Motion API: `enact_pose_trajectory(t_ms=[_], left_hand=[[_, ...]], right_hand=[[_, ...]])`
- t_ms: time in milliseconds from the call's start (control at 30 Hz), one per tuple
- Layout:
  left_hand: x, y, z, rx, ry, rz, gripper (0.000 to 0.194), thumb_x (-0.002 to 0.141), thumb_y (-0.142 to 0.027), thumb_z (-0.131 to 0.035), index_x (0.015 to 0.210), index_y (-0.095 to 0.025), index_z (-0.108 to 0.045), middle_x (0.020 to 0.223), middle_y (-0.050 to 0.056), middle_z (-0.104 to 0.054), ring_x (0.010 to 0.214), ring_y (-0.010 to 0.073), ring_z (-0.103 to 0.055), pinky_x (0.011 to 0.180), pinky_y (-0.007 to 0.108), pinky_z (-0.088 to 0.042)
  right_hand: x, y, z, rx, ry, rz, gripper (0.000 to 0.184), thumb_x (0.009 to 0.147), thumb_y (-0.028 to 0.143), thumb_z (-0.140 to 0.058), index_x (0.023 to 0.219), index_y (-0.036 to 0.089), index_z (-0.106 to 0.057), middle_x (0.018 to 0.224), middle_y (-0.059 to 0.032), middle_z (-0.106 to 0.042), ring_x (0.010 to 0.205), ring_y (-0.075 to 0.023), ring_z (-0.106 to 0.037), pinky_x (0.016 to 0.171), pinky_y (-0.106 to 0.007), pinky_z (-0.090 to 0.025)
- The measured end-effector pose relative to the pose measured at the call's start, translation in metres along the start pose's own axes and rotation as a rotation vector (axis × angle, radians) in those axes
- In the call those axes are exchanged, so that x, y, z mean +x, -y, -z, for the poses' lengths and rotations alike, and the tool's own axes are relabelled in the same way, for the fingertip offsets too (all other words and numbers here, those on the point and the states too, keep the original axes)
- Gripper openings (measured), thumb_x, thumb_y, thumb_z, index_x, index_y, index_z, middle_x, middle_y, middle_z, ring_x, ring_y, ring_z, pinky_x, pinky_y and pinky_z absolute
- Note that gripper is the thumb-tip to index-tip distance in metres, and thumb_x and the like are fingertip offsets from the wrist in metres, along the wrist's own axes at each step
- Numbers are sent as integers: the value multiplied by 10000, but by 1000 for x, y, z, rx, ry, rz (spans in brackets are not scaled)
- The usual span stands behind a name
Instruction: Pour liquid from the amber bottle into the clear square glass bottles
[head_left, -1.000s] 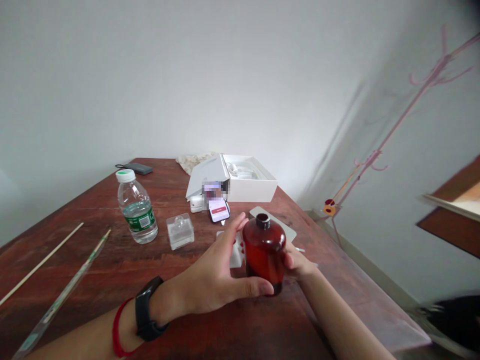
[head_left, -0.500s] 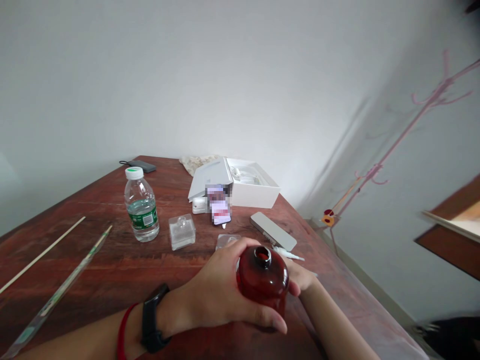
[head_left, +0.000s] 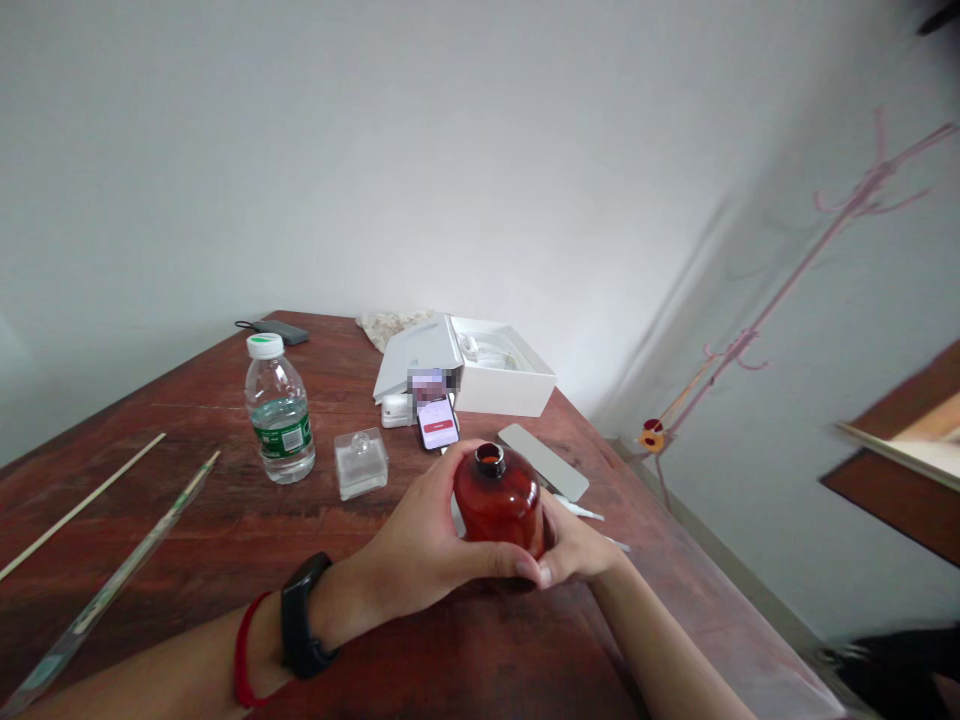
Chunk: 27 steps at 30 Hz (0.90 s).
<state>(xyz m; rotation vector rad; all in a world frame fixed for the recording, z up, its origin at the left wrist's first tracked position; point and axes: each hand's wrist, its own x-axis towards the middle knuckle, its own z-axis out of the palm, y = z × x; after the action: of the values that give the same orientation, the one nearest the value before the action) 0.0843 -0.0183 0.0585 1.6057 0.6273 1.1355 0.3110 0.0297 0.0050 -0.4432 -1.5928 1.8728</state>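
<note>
Head cam: L hand wraps the L side of an amber btl, thumb across the front; R hand cups its R side, thumb tip up against L thumb tip. Both grips closed only to btl width, btl betw. them. Btl is approx. mid-table, mouth uncapped & facing up; base mostly hidden by thumbs, so can't tell if it touches the wood.

Room: table's R edge runs diag. from near the white box down to lower R corner of view; strip of wood betw. R forearm & that edge. Just behind btl, tight: grey flat case, white nozzle by R hand, phone beyond L fingers, white box farther back nr the wall.

L side roomier: clear lidded box nr L hand, then water btl upright w/ white cap. Wood stick & wrapped stick lie diag. well L, wood showing betw. them & L forearm.
</note>
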Motion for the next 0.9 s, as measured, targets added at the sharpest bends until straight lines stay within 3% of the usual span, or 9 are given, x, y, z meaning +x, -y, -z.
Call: enact_pose_trajectory(t_ms=[100,200,267,400,533,800,900], left_hand=[[1,1,5,84,24,-46,1012,663,-461,-1032,1489,-251,-487,1475,133,-656,1381,377,-616,1210,522,-455],[2,11,12,308,2,-80,1229,599,-489,-1055,1605,-284,-379,1666,159,-470,1533,419,-451,1300,572,-331],[4,22,18,480,-29,-63,1254,604,-495,-1048,1628,-276,-357,1703,173,-411,1574,436,-381,1317,606,-286],[8,41,26,730,-52,34,1178,629,-447,-1027,1603,-231,-400,1662,214,-450,1539,463,-424,1278,645,-335],[9,43,28,792,-60,148,994,673,-482,-979,1497,-228,-485,1537,194,-579,1409,437,-577,1178,601,-473],[13,39,38,888,38,225,663,844,-390,-770,1432,-235,-507,1465,138,-658,1299,360,-677,1103,468,-548],[15,34,46,953,82,232,664,847,-360,-737,1452,-235,-496,1503,146,-637,1315,374,-668,1111,482,-544]], right_hand=[[-5,-5,6,44,-31,14,991,581,398,-1043,1455,231,-605,1221,-98,-778,1103,-313,-743,1122,-530,-495],[-11,-8,15,80,-72,69,829,650,487,-999,1373,238,-678,1241,-110,-791,1088,-312,-760,1004,-476,-571],[-13,-9,19,101,-124,132,766,681,523,-976,1338,232,-714,1245,-122,-800,1071,-311,-773,947,-449,-599],[-8,-10,21,129,-309,268,719,701,558,-959,1299,214,-755,1193,-125,-823,1030,-299,-789,934,-418,-618],[0,-10,21,165,-452,290,673,680,562,-966,1230,213,-796,1195,-108,-830,1013,-297,-793,939,-419,-633],[4,-16,26,165,-581,281,653,641,596,-975,1157,224,-827,1138,-84,-846,976,-304,-784,922,-434,-625],[6,-16,24,149,-597,296,655,615,567,-997,1155,239,-825,1164,-75,-841,1001,-305,-776,927,-425,-612]])
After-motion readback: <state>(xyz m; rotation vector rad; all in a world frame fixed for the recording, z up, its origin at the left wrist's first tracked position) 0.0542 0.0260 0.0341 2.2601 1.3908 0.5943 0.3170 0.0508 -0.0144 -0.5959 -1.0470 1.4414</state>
